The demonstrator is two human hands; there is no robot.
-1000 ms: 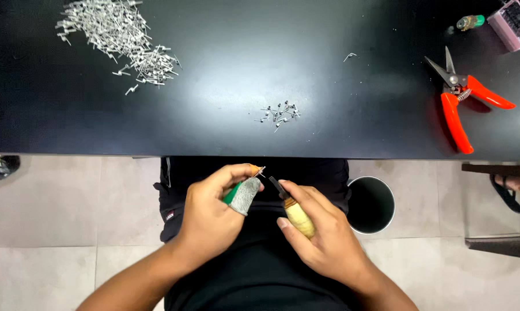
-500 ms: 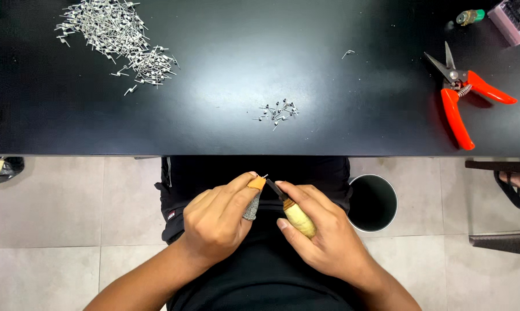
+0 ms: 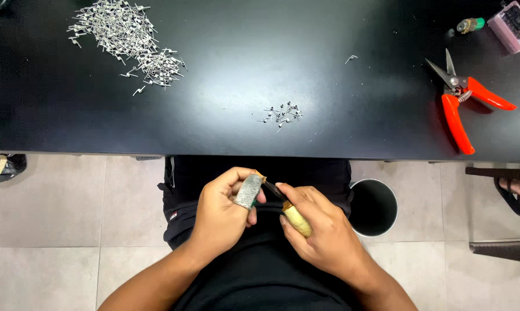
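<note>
Left hand (image 3: 222, 213) pinches rough grey block (image 3: 249, 191).

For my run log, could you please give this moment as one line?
left hand: holds grey block | right hand: holds yellow-handled tool | tip at block

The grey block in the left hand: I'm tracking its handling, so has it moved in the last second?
Yes. The grey block has turned more end-on and sits slightly lower, farther from the table edge, in the left hand.
</note>
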